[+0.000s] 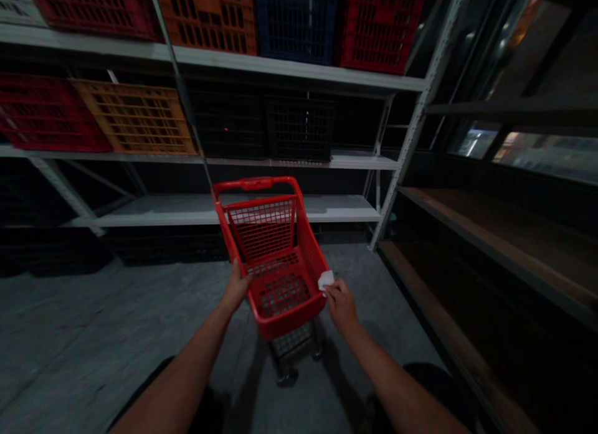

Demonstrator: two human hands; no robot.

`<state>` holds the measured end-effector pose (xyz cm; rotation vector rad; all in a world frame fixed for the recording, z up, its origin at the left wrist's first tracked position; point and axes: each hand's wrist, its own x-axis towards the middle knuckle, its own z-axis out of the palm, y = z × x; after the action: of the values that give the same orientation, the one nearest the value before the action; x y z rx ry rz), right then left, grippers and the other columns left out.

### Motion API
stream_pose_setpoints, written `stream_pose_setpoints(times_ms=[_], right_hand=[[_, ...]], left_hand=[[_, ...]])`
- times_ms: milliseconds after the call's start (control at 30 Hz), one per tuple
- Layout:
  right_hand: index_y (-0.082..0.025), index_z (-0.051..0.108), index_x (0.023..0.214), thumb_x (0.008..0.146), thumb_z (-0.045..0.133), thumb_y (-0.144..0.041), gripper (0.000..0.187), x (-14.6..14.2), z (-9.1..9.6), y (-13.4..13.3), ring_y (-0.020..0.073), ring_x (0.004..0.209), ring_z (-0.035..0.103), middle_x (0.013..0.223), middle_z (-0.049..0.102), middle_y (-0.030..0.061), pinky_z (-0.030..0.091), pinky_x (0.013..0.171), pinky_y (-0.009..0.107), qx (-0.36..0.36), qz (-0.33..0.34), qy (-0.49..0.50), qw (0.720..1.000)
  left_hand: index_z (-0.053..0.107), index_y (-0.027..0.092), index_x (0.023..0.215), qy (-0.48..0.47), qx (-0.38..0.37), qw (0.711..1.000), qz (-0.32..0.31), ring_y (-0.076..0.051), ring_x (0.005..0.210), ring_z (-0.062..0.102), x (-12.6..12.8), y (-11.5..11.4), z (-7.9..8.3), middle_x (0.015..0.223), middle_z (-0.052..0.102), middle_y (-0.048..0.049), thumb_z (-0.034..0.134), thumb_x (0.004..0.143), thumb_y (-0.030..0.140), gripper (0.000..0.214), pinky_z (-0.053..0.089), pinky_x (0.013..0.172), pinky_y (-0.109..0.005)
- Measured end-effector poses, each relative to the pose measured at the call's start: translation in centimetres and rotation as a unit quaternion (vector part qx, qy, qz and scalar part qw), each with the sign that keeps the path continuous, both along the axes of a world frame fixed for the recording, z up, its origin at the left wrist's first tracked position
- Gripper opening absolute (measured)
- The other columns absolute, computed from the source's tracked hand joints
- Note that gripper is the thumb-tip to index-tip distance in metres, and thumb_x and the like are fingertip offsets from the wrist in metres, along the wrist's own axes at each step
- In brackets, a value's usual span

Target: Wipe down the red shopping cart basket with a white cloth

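Observation:
A small red shopping cart [283,325] with a plastic mesh basket stands on the floor in front of me, its handle on the far side. My left hand [237,287] grips the basket's left rim, thumb over the inside and the other fingers partly hidden. Between the fingers of my right hand [341,300] is a crumpled white piece of cloth or paper [326,279], at the right rim near the front corner. The basket holds nothing that I can see. A thin pole [205,166] rises at the cart's upper left corner.
Behind the cart runs white metal shelving [346,208] with orange [212,17], yellow [140,116], red [376,29], blue [298,23] and black crates [301,129]. Wooden shelves [495,228] line the right side. Grey concrete floor [116,334] lies around the cart.

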<state>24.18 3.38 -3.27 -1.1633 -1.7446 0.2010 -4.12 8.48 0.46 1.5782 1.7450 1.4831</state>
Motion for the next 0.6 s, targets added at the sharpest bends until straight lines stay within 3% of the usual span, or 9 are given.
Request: stream_pose_setpoints(times_ms=[100,200,267,367,467,600], right_hand=[[-0.020,0.066,0.090,0.081,0.045,-0.015,0.024,-1.6,-0.1,-2.0,0.0140,0.072,0.050,0.077,0.050,0.0036,0.044,0.065,0.025,-0.009,0.041,0.002,0.999],[-0.019,0.066,0.091,0.080,0.046,-0.015,0.023,-2.5,0.1,-2.1,0.0140,0.071,0.051,0.077,0.051,0.0044,0.045,0.064,0.025,0.003,0.083,-0.027,0.996],[-0.018,0.067,0.088,0.080,0.046,-0.016,0.022,-2.3,0.7,-1.1,0.0137,0.069,0.051,0.075,0.052,0.0045,0.044,0.062,0.024,0.015,0.088,-0.041,0.995],[-0.016,0.068,0.082,0.081,0.045,-0.020,0.023,-1.2,2.1,1.3,0.0138,0.067,0.051,0.073,0.053,0.0044,0.044,0.061,0.025,0.031,0.026,-0.006,0.999],[-0.015,0.066,0.084,0.082,0.044,-0.025,0.024,-0.5,3.1,2.9,0.0147,0.071,0.053,0.075,0.055,0.0049,0.044,0.066,0.026,0.033,-0.052,0.060,0.996],[-0.015,0.061,0.083,0.078,0.049,-0.026,0.018,-1.9,1.5,1.8,0.0143,0.070,0.053,0.077,0.058,0.0035,0.042,0.065,0.025,-0.029,-0.028,0.050,0.998]], left_hand=[[0.044,0.014,0.116,0.097,-0.021,0.995,0.020,-0.025,0.117,0.042,-0.6,-0.4,1.5,0.118,0.052,-0.0109,0.047,0.066,0.015,0.050,0.032,0.100,-0.042],[0.054,0.012,0.104,0.199,-0.035,0.979,0.028,-0.031,0.122,0.034,1.2,-2.0,2.2,0.120,0.050,-0.0168,0.043,0.075,0.021,0.032,0.019,0.103,-0.049],[0.061,0.014,0.089,0.262,-0.049,0.964,-0.002,-0.030,0.109,0.049,3.8,-3.6,1.8,0.104,0.060,-0.0160,0.041,0.079,0.030,0.028,0.024,0.101,-0.047],[0.064,0.014,0.073,0.330,-0.084,0.939,-0.041,-0.025,0.078,0.063,8.1,-5.8,0.5,0.071,0.065,-0.0132,0.033,0.083,0.045,0.045,0.039,0.086,-0.044],[0.064,0.010,0.071,0.374,-0.115,0.920,-0.039,-0.026,0.069,0.063,10.8,-7.0,-0.7,0.067,0.065,-0.0171,0.019,0.085,0.049,0.061,0.045,0.069,-0.041],[0.065,0.010,0.074,0.408,-0.132,0.902,-0.045,-0.025,0.068,0.063,11.2,-7.2,-1.1,0.067,0.066,-0.0163,0.014,0.087,0.046,0.064,0.045,0.064,-0.037]])
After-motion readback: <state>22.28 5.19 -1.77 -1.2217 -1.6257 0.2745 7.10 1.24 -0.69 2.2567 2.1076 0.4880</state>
